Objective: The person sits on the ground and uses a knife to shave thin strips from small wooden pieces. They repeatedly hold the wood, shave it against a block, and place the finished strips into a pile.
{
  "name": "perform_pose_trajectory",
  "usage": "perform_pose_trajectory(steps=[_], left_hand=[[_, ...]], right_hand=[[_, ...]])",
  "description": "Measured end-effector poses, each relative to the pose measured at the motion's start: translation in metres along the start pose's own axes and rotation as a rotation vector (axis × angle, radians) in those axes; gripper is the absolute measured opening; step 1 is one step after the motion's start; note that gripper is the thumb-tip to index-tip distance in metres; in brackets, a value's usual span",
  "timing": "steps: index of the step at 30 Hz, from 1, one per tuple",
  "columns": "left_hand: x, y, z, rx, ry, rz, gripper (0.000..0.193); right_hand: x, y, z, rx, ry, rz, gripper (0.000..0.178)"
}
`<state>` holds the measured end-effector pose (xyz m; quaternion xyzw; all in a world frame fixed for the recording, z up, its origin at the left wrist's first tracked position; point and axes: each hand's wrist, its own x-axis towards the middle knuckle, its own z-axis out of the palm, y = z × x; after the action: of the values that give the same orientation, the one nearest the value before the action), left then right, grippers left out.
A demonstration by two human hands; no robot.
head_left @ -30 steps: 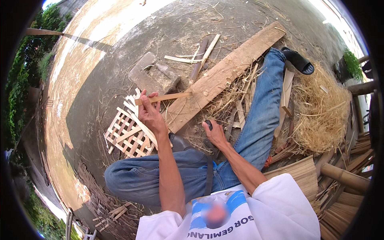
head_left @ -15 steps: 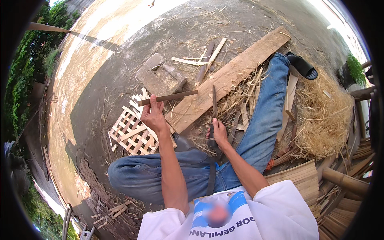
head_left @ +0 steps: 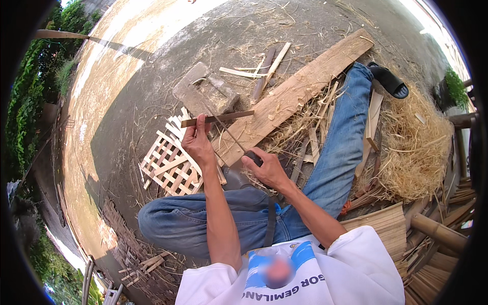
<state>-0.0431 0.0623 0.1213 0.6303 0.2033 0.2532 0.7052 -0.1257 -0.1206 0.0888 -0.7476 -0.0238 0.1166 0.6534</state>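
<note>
Head view, from the near edge outward: a white shirt (head_left: 351, 269) fills the bottom, and blue jeans (head_left: 178, 221) show the left leg folded and the right leg stretched away. A dark strap (head_left: 270, 223) runs over the lap, and a pale slatted panel (head_left: 375, 223) lies beside the right hip.

Above the lap, the right hand (head_left: 268, 170) has its fingers wrapped around the black handle of a knife (head_left: 232, 138). Its thin blade slants up and to the left, crossing the middle of a narrow brown strip (head_left: 231, 117); whether the two touch I cannot tell. The left hand (head_left: 199, 146) pinches that strip near its left end, fingers narrow on it, and the strip points rightward, roughly level, in front of the plank's near end.

Just beside the left wrist, a woven lattice (head_left: 168, 168) of pale and brown slats rests on the ground. The long wooden plank (head_left: 310, 81) extends diagonally to the upper right, scattered with curled shavings. Beyond the left hand sits a rough grey block (head_left: 198, 91), and past it a few loose sticks (head_left: 264, 71).

To the right, a black sandal (head_left: 389, 80) covers the foot, near a heap of straw-coloured fibres (head_left: 417, 152). Farther off, sunlit concrete (head_left: 117, 46) meets green foliage (head_left: 30, 91) at the left.
</note>
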Motion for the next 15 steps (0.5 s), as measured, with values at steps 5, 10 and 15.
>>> perform_pose_trajectory(steps=[5,10,15], left_hand=[[0.002,0.004,0.002,-0.05,0.001,-0.021,0.026],[-0.001,0.0,-0.008,-0.04,-0.03,-0.015,0.024],[0.003,0.002,-0.008,-0.055,-0.04,-0.037,0.024]], right_hand=[[0.017,0.038,-0.028,-0.025,0.004,0.363,0.044],[0.0,0.032,-0.035,-0.103,-0.058,0.179,0.049],[0.012,0.073,-0.046,-0.124,0.02,0.279,0.048]])
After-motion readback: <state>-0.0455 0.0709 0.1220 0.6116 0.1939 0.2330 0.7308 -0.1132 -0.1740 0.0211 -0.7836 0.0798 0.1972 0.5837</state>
